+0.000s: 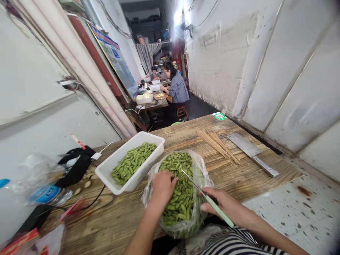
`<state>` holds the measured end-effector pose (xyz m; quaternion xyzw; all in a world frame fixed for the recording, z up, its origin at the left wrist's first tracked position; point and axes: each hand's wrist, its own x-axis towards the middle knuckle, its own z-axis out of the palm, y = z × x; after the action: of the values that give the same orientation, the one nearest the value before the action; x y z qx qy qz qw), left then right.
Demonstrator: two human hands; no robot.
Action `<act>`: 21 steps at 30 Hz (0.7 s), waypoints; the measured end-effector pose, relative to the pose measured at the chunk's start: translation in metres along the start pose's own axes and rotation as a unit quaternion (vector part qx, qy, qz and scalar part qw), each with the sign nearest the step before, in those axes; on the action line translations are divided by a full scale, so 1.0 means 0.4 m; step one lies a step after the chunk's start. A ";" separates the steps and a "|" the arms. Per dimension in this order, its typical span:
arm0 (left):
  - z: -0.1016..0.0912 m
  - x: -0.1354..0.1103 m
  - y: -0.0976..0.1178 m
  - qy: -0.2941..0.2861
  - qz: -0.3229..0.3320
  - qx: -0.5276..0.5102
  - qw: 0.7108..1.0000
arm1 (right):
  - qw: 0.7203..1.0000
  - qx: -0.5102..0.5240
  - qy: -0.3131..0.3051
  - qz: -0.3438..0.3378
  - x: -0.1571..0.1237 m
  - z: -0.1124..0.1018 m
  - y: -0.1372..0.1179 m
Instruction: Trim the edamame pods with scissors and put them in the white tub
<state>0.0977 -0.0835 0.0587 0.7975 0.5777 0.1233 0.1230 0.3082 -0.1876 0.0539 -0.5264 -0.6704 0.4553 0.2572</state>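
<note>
Green edamame pods (183, 207) fill a clear plastic bag (203, 173) that stands open at the table's near edge. My left hand (163, 186) rests on the pods at the bag's left side, its fingers curled; whatever they hold is hidden. In my right hand (223, 203), at the bag's right rim, is a small knife (216, 209) with a pale green handle. Its thin blade points up and left over the pods. Left of the bag, a white plastic tub (122, 189) holds more edamame pods (134, 159).
Thin wooden skewers (219, 145) and a cleaver (251, 152) lie on the wooden table (122, 226) to the right. A plastic bottle (50, 194), cable and black bag (77, 166) crowd the left. Farther back, a person in a striped shirt (178, 88) sits at another table.
</note>
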 end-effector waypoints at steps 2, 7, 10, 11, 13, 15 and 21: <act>0.000 0.012 -0.003 -0.011 -0.009 -0.013 1.000 | 1.000 0.000 0.005 0.003 -0.001 -0.002 0.002; -0.028 -0.014 -0.011 -0.034 -0.010 -0.152 0.988 | 1.000 -0.004 -0.003 -0.014 0.001 -0.011 0.005; -0.045 -0.041 0.003 -0.069 -0.018 -0.308 0.949 | 0.999 -0.009 -0.024 -0.020 0.003 -0.017 -0.005; -0.049 -0.047 0.009 -0.074 -0.023 -0.332 0.940 | 0.999 -0.011 -0.029 -0.021 0.003 -0.018 -0.009; -0.055 -0.055 0.017 -0.069 -0.035 -0.354 0.932 | 0.999 -0.012 -0.036 -0.022 0.003 -0.021 -0.017; -0.057 -0.058 0.021 -0.068 -0.036 -0.372 0.925 | 0.999 -0.008 -0.043 -0.023 0.003 -0.022 -0.023; -0.046 -0.065 0.019 -0.073 -0.060 -0.449 0.889 | 0.999 0.013 -0.032 -0.027 0.007 -0.010 -0.029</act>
<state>0.0906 -0.1094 0.0771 0.6279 0.4965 0.3032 0.5170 0.3053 -0.1841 0.0657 -0.4899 -0.6860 0.4736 0.2552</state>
